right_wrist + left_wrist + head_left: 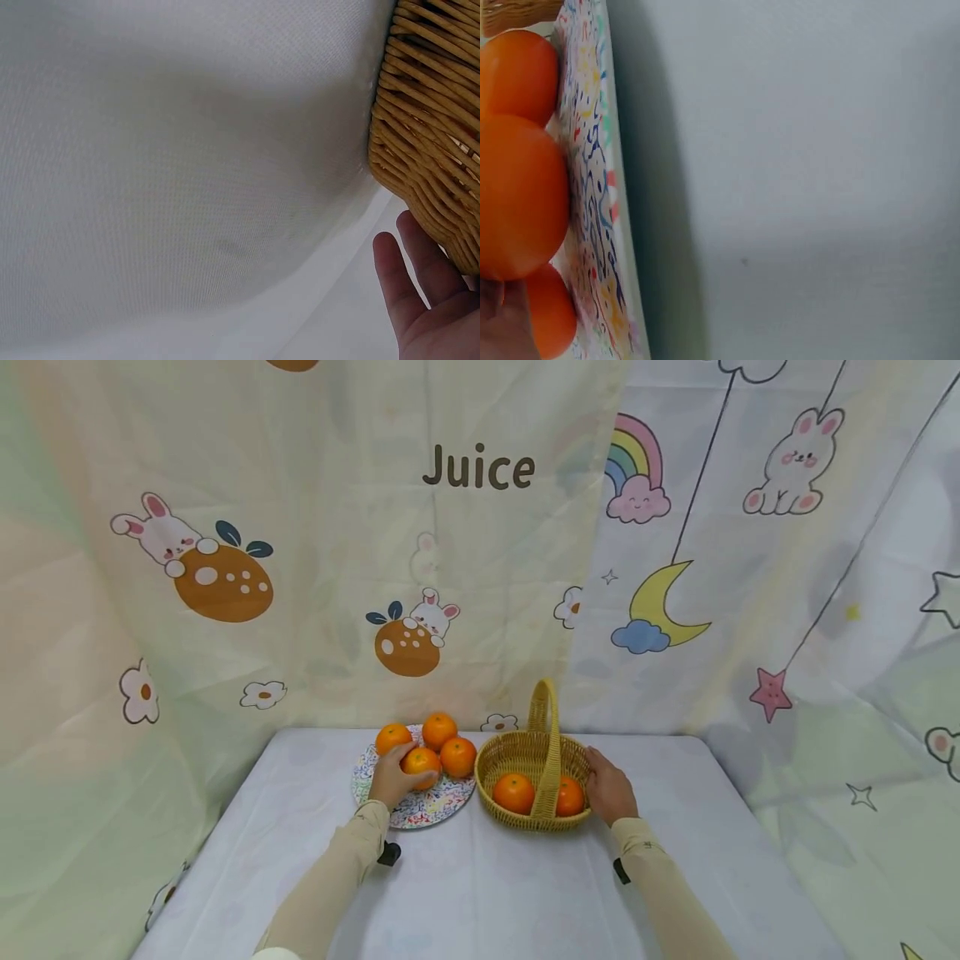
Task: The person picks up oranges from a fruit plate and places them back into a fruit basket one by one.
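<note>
In the head view, my left hand (395, 777) grips an orange (422, 767) on the speckled round plate (431, 810), fingers curled around its side. That orange (519, 196) looms large in the left wrist view, a fingertip at its lower edge. Three other oranges (439, 731) lie on the plate around it. My right hand (610, 787) holds the right rim of a wicker basket (521, 745) with an arched handle. Two of its fingers (397, 281) show extended beside the basket wall in the right wrist view; the thumb is hidden there. Two oranges (513, 793) sit inside the basket.
A white cloth covers the table (487, 893). The plate stands close against the basket's left side, near the table's back edge. Printed curtains (330, 568) hang behind and at both sides. The basket handle (550, 752) rises above its rim.
</note>
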{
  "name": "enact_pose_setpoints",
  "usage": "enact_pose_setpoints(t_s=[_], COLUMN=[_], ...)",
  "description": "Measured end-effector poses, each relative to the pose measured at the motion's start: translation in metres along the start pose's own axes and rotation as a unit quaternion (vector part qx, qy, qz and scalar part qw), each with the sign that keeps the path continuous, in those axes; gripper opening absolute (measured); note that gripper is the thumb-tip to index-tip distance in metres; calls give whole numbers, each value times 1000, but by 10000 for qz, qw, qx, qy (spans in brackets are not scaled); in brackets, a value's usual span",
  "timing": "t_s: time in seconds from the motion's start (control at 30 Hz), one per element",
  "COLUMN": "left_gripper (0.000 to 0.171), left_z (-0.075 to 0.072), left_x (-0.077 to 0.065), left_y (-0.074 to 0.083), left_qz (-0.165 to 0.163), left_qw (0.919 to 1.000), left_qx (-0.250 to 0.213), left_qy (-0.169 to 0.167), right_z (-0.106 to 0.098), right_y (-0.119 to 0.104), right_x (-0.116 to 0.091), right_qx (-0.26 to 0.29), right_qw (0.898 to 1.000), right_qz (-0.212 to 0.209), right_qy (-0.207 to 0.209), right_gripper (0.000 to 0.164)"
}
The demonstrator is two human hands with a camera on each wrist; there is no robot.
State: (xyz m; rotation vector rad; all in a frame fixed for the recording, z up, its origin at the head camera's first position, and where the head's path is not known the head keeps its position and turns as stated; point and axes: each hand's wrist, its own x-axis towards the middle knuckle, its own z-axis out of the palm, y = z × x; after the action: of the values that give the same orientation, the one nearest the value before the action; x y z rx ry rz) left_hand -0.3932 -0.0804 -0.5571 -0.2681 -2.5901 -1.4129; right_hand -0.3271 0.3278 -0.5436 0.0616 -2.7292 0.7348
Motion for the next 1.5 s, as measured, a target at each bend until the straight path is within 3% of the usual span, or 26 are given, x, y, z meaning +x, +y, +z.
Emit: enact_pose_setpoints(t_s=[0.37,0.97,1.1,1.3,1.5], left_gripper=[83,88,89,85,81], left_z=[8,1,-4,-9,-3], left_x=[-6,-3,3,13,18], left_y=[-4,-3,6,31,53], left_qz=[-213,-311,-264,-55,165], left_qw=[9997,9987,9981,9982,9984], left_qx=[-99,-394,-548,-597,-525], left_qy=[-59,-75,-89,-45,-83], right_z=[0,2,1,0,2], right_y=[-1,1,0,0,0], right_x=[0,1,0,0,0], right_qx=[-35,-58,-41,-14,35], right_qw=[10000,10000,10000,10000,9999], right_qz=[-37,5,22,38,112], right_qy=[21,-1,11,34,6], right_gripper=[46,46,46,46,46])
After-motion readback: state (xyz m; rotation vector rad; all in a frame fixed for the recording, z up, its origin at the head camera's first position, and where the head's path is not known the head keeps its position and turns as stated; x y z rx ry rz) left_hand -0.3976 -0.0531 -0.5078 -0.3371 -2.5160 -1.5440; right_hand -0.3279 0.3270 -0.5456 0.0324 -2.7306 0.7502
